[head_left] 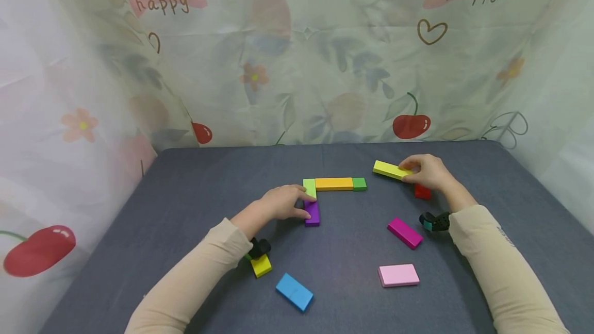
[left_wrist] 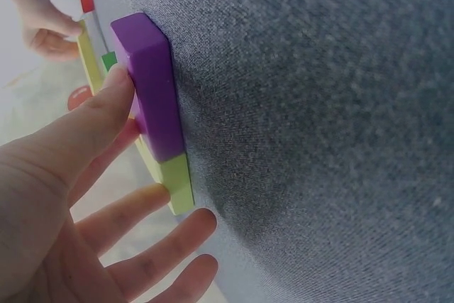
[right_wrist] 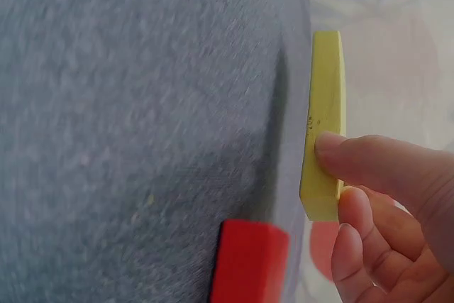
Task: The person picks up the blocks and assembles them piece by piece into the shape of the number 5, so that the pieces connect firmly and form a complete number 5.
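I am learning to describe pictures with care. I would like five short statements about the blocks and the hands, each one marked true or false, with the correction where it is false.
1. The right hand pinches a long yellow block. True.
2. The orange block lies between the light green block and the small green block. True.
3. The left hand touches the blue block. False: it touches the purple block.
4. The long yellow block touches the small green block. False: a gap separates them.
5. The purple block meets the light green block end to end. True.
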`<state>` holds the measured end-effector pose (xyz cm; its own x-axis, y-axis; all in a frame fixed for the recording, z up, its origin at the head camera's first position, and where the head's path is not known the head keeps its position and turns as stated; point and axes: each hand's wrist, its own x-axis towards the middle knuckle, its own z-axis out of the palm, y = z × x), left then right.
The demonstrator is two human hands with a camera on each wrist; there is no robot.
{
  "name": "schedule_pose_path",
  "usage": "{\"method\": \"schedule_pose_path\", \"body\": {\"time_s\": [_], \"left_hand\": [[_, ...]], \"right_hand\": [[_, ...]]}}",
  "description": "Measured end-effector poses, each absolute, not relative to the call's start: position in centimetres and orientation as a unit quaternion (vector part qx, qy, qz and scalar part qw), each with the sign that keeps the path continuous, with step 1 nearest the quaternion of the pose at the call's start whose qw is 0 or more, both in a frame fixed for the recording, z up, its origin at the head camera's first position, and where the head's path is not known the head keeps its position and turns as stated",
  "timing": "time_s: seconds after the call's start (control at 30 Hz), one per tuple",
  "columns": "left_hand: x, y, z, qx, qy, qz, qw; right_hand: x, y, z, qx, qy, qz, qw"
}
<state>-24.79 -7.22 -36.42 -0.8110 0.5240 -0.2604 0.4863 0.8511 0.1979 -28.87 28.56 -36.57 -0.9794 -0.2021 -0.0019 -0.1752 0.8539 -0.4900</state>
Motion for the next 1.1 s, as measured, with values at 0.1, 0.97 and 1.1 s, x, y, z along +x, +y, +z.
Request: {"method": "schedule_pose_path", "body": {"time_s": [0.1, 0.97, 1.1], "left_hand": [[-24.8, -7.2, -36.3, 0.265, 0.949, 0.063, 0.155], [-24.6, -7.2, -36.2, 0.266, 0.949, 0.065, 0.157], [-24.6, -7.1, -36.2, 0.264, 0.949, 0.064, 0.157]], "right_hand": [[-28.7, 28.1, -36.1, -0.111, 0.961, -0.254, 0.020], [-27.4, 24.5, -35.5, -0.197, 0.943, -0.266, 0.020], [-27.1, 23.6, -35.5, -0.218, 0.938, -0.270, 0.020]]}}
